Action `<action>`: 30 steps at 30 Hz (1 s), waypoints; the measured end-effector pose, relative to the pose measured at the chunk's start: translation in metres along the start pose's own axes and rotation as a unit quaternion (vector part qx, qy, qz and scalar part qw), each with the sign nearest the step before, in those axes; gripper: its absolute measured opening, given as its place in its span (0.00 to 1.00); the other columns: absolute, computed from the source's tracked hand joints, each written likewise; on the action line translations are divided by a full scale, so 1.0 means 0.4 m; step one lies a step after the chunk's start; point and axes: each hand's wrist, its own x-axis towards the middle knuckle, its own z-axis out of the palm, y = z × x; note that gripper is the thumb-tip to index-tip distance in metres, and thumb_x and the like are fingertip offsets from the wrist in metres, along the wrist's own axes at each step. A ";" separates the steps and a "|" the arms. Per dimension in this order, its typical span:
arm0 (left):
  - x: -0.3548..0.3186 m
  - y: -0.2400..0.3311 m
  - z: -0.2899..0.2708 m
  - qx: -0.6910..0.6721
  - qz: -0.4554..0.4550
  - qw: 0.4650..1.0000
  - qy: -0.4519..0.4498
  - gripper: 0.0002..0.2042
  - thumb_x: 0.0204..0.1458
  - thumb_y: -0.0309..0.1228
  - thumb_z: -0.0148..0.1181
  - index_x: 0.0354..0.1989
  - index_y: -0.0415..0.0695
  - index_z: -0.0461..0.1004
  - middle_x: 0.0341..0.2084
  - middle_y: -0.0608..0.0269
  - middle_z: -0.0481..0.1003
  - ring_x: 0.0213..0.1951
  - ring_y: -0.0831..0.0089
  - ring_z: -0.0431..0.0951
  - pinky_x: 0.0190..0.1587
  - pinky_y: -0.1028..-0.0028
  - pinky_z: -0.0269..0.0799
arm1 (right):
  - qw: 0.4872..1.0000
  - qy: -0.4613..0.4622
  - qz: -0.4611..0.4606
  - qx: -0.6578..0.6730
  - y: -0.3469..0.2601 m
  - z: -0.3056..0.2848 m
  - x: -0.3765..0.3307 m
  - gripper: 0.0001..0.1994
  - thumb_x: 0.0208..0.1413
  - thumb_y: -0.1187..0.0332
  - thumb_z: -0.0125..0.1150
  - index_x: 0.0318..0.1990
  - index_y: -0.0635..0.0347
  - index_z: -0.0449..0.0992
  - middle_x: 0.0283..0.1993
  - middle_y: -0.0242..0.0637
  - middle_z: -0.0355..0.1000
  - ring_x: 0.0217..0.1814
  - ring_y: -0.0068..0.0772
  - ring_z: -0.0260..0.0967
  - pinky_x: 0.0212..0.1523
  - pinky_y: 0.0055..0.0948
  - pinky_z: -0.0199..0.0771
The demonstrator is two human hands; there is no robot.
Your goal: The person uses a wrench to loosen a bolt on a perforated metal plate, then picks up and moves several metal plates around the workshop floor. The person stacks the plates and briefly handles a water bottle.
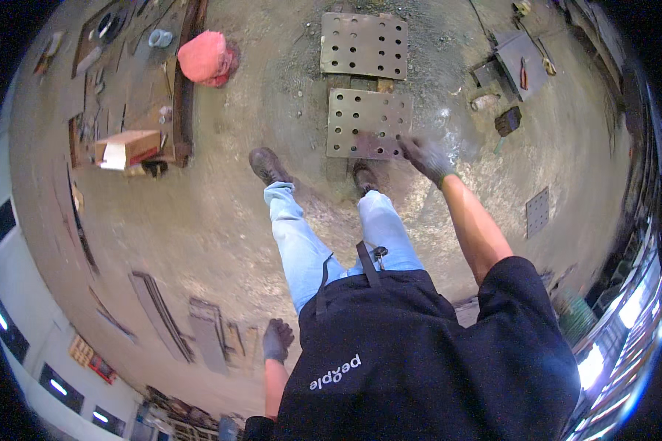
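Observation:
A brown perforated metal plate (pixel 366 121) lies flat on the dusty concrete floor just past my boots (pixel 268 165). My right hand (pixel 426 158), in a dark grey glove, reaches down to the plate's near right corner. It is motion-blurred, so its grip is unclear. My left hand (pixel 277 339), also gloved, hangs at my side with loose fingers and holds nothing. A second perforated plate (pixel 364 44) lies right behind the first.
A low bench (pixel 151 88) with a cardboard box (pixel 127 145) and a red bundle (pixel 206 57) stands at the left. Metal strips (pixel 162 312) lie on the floor lower left. A small perforated plate (pixel 538 212), a grey sheet (pixel 518 62) and a black block (pixel 507 121) are at the right.

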 end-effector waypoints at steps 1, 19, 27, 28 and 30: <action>-0.014 0.061 -0.001 -0.002 -0.052 0.998 0.023 0.21 0.60 0.51 0.47 0.49 0.46 0.71 0.36 0.64 0.75 0.37 0.67 0.74 0.39 0.64 0.70 | 0.998 0.033 0.027 -0.044 0.032 0.019 -0.008 0.24 0.58 0.50 0.49 0.39 0.67 0.76 0.35 0.53 0.75 0.37 0.51 0.73 0.42 0.42 0.69; 0.397 1.571 0.064 0.201 0.262 0.929 -0.170 0.10 0.59 0.41 0.52 0.37 0.49 0.70 0.25 0.70 0.69 0.27 0.77 0.70 0.28 0.78 0.65 | 0.908 0.101 0.358 0.195 -0.082 0.628 -0.257 0.22 0.56 0.54 0.52 0.49 0.64 0.74 0.48 0.52 0.75 0.51 0.55 0.72 0.50 0.41 0.70; 0.288 1.488 0.766 0.310 0.199 0.899 -0.235 0.17 0.61 0.45 0.47 0.43 0.43 0.71 0.30 0.64 0.73 0.31 0.73 0.74 0.34 0.74 0.69 | 0.695 0.141 0.407 0.576 -0.096 0.759 -0.158 0.15 0.59 0.56 0.54 0.39 0.60 0.69 0.27 0.32 0.65 0.25 0.24 0.64 0.23 0.24 0.66; 0.297 1.461 0.828 0.324 0.191 0.892 -0.251 0.19 0.61 0.46 0.47 0.45 0.42 0.71 0.32 0.63 0.74 0.33 0.72 0.74 0.36 0.73 0.70 | 0.659 0.148 0.426 0.602 -0.089 0.774 -0.149 0.14 0.60 0.56 0.54 0.38 0.60 0.69 0.27 0.32 0.65 0.25 0.23 0.63 0.23 0.24 0.65; 0.340 1.423 0.909 0.356 0.165 0.879 -0.269 0.23 0.61 0.50 0.46 0.50 0.41 0.71 0.36 0.59 0.75 0.36 0.69 0.76 0.40 0.71 0.72 | 0.591 0.158 0.450 0.651 -0.054 0.823 -0.082 0.14 0.60 0.56 0.54 0.38 0.59 0.67 0.27 0.31 0.65 0.24 0.23 0.62 0.21 0.23 0.64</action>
